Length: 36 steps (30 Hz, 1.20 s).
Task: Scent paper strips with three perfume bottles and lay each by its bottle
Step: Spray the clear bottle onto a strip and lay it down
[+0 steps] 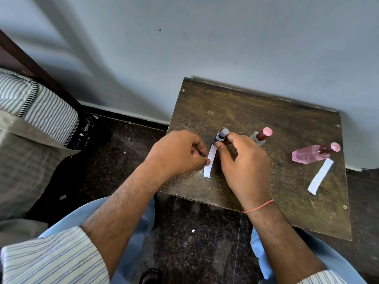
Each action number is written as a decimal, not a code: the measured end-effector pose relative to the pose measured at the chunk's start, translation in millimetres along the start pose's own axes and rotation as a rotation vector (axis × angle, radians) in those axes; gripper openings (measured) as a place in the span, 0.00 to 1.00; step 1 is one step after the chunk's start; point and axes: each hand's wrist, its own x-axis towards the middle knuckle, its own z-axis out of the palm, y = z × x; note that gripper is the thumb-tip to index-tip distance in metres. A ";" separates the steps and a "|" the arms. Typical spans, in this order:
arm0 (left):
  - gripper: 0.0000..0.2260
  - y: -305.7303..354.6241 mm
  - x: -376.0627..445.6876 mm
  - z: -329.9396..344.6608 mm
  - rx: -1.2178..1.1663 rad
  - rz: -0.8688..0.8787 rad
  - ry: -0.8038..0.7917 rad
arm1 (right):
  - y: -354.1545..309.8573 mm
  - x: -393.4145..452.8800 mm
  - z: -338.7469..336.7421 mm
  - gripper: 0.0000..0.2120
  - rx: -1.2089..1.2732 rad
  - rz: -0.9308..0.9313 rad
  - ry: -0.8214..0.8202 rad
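A small dark wooden table carries three perfume bottles. My right hand grips the blue bottle with a grey cap at the table's left. My left hand pinches a white paper strip held just in front of that bottle. A clear bottle with a dark red neck and pink cap stands in the middle. A pink bottle with a pink cap stands at the right, and a second white strip lies in front of it.
A grey wall rises right behind the table. To the left is a striped mattress on a dark bed frame. The floor is dark speckled stone. My knees in light blue trousers sit under the table's near edge.
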 end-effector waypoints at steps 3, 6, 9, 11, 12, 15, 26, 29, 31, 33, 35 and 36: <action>0.08 -0.9 1.1 1.1 0.004 -0.001 0.001 | -1.2 0.7 1.1 0.10 -0.012 0.007 0.001; 0.08 -2.2 1.2 2.3 0.007 -0.004 0.003 | -2.4 1.4 2.0 0.10 -0.005 0.009 0.001; 0.09 -1.9 1.3 3.0 0.021 -0.006 0.004 | -2.8 1.8 1.6 0.10 -0.010 0.000 0.000; 0.10 -0.5 1.1 3.1 0.035 -0.007 -0.004 | -2.1 1.6 1.5 0.10 -0.013 -0.003 0.001; 0.10 0.1 0.8 2.8 0.041 -0.009 -0.008 | -2.1 1.4 1.6 0.10 -0.011 -0.004 0.001; 0.11 2.4 -0.7 1.2 0.055 -0.009 -0.028 | -2.5 1.1 1.9 0.11 -0.010 -0.006 -0.002; 0.17 5.0 -4.6 0.0 0.108 0.002 -0.081 | -2.1 -0.3 2.5 0.10 -0.030 -0.002 0.006; 0.18 4.5 -4.8 0.3 0.109 0.006 -0.078 | -2.7 -0.4 2.1 0.11 -0.020 -0.001 0.005; 0.17 4.0 -4.7 0.0 0.107 0.013 -0.083 | -2.6 -0.4 1.8 0.11 -0.011 -0.004 0.007; 0.17 2.9 -4.5 -1.1 0.092 0.023 -0.085 | -1.8 -0.2 1.5 0.12 -0.001 -0.009 0.004; 0.15 1.7 -3.9 -2.9 0.067 0.034 -0.087 | -1.1 -0.4 0.6 0.13 0.006 -0.005 -0.008; 0.15 0.9 -3.2 -3.9 0.057 0.038 -0.089 | -0.9 -0.7 -0.6 0.14 0.005 -0.002 -0.013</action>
